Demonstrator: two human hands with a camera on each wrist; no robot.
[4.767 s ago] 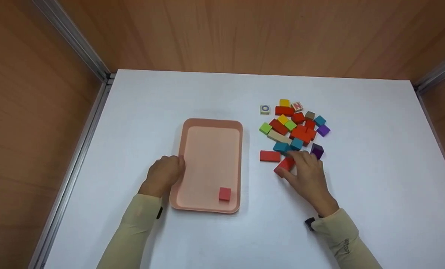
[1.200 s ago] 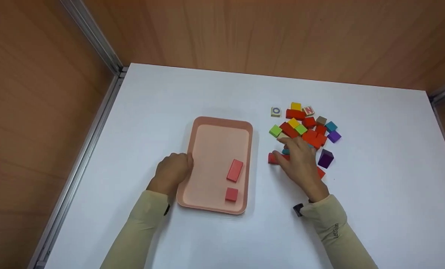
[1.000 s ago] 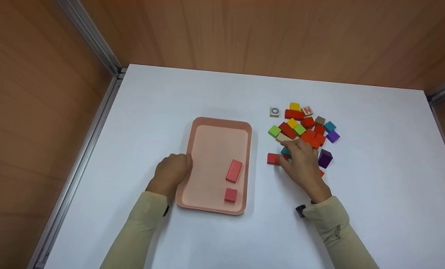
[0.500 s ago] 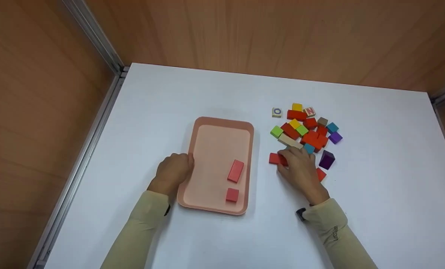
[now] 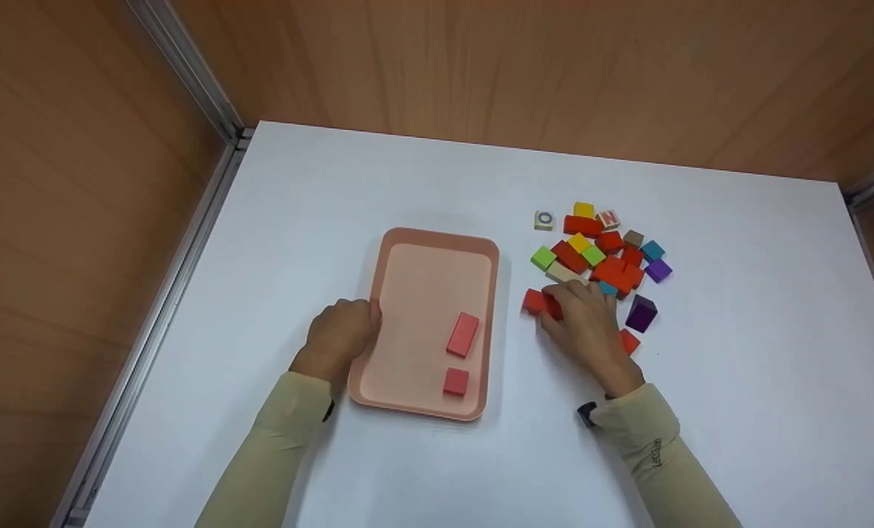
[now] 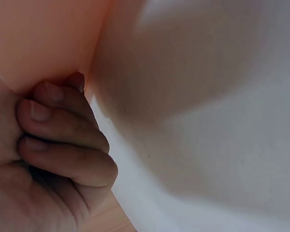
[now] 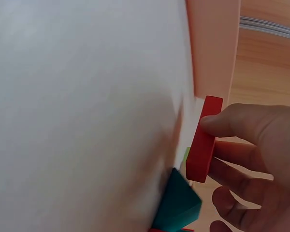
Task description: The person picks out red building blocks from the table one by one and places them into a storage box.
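My right hand [image 5: 554, 308] pinches a long red block [image 5: 534, 301] between thumb and fingers at the near left of the block pile [image 5: 606, 257]. In the right wrist view the red block [image 7: 205, 140] is tilted up off the white table in that hand [image 7: 217, 145], with a teal block [image 7: 179, 205] just beside it. My left hand [image 5: 342, 334] grips the left rim of the pink tray [image 5: 437, 235], its fingers [image 6: 63, 135] curled against the tray wall [image 6: 38, 38]. Inside the tray lie a long red block [image 5: 463, 334] and a small red cube [image 5: 455, 381].
A purple block [image 5: 641, 313] and a red block [image 5: 630, 342] sit right of my right hand. Two lettered cubes [image 5: 544, 220] lie at the pile's far edge. Wooden walls enclose the white table [image 5: 378, 176]; a metal rail [image 5: 188, 81] runs along the left.
A second red block has gone into the tray. My right hand returned to the pile, took hold of the long red block and raised it slightly. The left hand stayed on the tray.
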